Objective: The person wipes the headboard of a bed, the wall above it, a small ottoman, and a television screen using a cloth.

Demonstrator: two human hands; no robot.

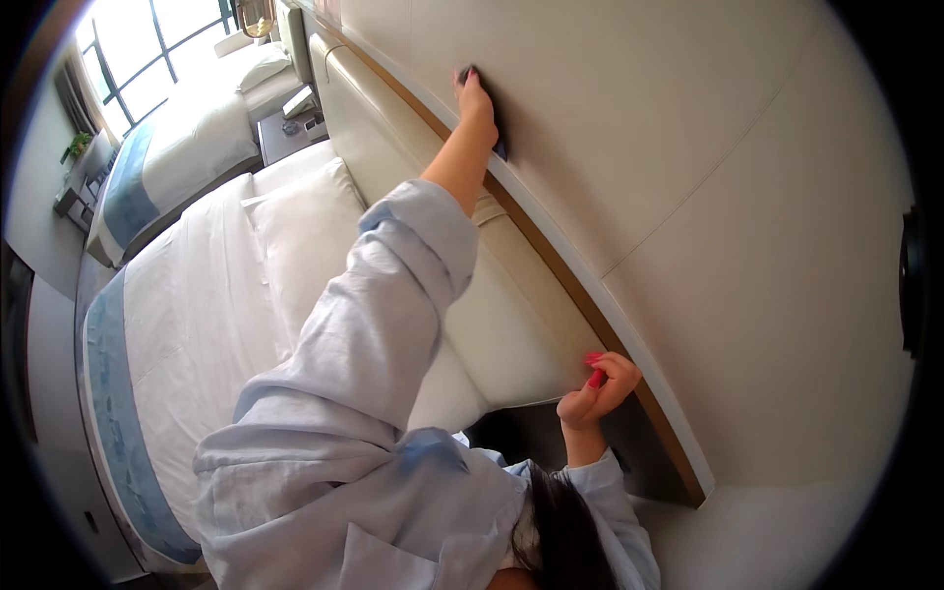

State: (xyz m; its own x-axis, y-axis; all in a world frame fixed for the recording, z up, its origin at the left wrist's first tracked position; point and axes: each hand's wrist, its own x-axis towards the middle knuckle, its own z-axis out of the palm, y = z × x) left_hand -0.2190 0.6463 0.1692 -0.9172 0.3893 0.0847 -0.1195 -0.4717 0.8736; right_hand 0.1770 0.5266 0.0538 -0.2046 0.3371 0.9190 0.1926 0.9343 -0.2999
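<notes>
My left hand [474,110] is stretched far out against the pale wall panel [664,162], gripping a dark, flat object [501,146]. Most of that object is hidden under the palm, so its kind cannot be told. My right hand [601,391] is beside the wood-and-white trim [649,398], at the near end of the cream padded headboard [516,295]. Its fingers are curled in, with the thumb close to them and nothing visible between. Both hands have red nails, and the light blue sleeve of the left arm is rolled up.
Below the headboard is a bed with a white pillow [302,228] and a blue runner [122,413]. A nightstand [280,140] holding small items stands between it and a second bed [199,125] near the window. A dark surface [516,435] lies under my right hand.
</notes>
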